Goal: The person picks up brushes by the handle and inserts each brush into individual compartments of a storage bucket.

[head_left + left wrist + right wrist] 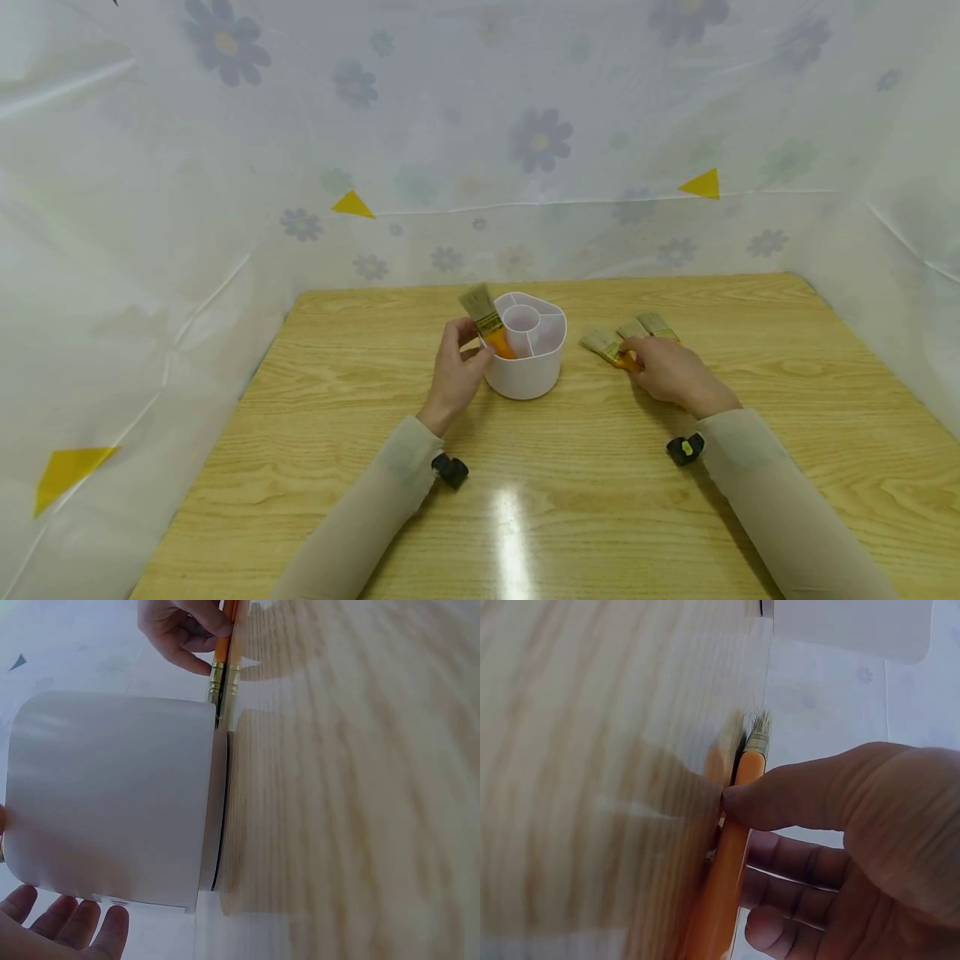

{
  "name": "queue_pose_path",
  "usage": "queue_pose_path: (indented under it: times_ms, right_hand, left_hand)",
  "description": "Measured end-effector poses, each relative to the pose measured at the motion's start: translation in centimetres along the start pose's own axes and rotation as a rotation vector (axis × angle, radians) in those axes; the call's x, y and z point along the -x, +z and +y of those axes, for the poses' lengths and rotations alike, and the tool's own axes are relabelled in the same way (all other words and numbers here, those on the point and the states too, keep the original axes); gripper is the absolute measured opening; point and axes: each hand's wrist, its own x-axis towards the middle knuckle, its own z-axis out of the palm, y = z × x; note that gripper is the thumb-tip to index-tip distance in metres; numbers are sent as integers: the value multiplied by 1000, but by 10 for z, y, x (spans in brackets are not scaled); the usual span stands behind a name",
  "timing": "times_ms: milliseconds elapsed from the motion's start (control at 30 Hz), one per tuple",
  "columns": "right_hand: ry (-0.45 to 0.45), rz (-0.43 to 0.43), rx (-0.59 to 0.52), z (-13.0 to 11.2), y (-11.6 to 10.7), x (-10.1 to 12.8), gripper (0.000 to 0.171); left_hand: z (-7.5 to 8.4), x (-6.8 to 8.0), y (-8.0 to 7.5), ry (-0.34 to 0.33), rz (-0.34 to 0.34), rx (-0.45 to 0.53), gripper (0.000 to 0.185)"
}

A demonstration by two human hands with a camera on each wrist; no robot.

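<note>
A white round desk organizer [522,379] with several compartments stands upright on the table. One paintbrush [483,308] leans in its left compartment, bristles up and orange handle down. At the organizer's left side, my left hand [456,371] holds it, fingertips on the outer wall and thumb by the rim. Over to the right, my right hand [671,371] pinches the orange handle of another paintbrush [731,877] lying low at the tabletop, its bristles toward the organizer. Beyond that hand lie two more paintbrushes [656,325], their handles partly hidden behind it.
The wood-grain table [585,500] reaches a white flower-patterned sheet [450,125] at the back, with similar sheeting on both sides. Yellow triangles [701,185] mark the sheeting. Each wrist wears a small black camera [450,471].
</note>
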Motion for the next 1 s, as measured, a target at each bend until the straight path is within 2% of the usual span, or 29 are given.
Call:
queue_pose_path:
  times_ms: [367,1000]
  right_hand:
    - [3,4,1,0,0,0,38]
    - [-17,89,16,-3,-4,2,39]
  left_hand:
    - [1,1,0,-1,-2,-15,40]
    - [0,0,0,-2,-4,-2,39]
